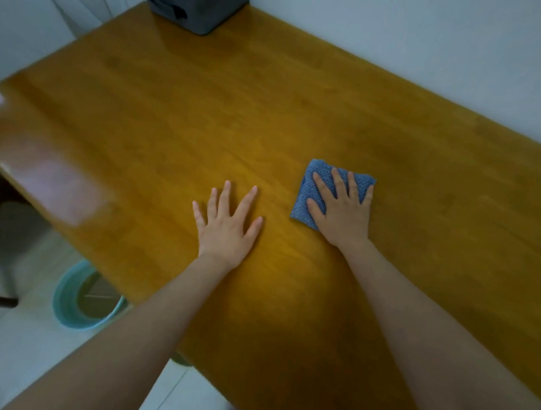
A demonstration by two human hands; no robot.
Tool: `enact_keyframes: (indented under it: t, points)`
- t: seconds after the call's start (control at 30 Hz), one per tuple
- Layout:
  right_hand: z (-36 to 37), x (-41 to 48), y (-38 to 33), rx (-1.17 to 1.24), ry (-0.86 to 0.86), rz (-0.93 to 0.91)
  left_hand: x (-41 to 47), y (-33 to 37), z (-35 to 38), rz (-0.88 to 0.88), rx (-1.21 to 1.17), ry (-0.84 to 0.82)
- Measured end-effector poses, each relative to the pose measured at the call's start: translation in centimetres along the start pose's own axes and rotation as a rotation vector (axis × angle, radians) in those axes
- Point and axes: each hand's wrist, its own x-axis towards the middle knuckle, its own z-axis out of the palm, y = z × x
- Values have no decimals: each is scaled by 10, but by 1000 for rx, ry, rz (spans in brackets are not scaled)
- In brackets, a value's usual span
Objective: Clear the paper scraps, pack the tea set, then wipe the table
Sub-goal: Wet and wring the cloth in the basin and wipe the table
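A folded blue cloth (pixel 313 188) lies flat on the wooden table (pixel 205 115), right of centre. My right hand (pixel 343 211) presses on it with straight, spread fingers and covers most of it. To its left, my left hand (pixel 228 224) rests palm down on the bare wood with fingers spread, holding nothing. A dark grey storage bag (pixel 197 6) stands at the table's far end, its top cut off by the frame. No paper scraps or tea pieces show on the table.
A teal round bin (pixel 69 307) stands on the pale floor below the table's left edge. A white wall (pixel 424 56) runs along the table's right side. A chair (pixel 0 255) is partly visible at the far left.
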Motion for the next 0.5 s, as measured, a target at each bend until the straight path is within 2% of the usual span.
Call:
enact_keyframes:
  t: [0.5]
  points:
    - [30,-161,-90,17,9,-146,-143,-55,9,-109,19,45]
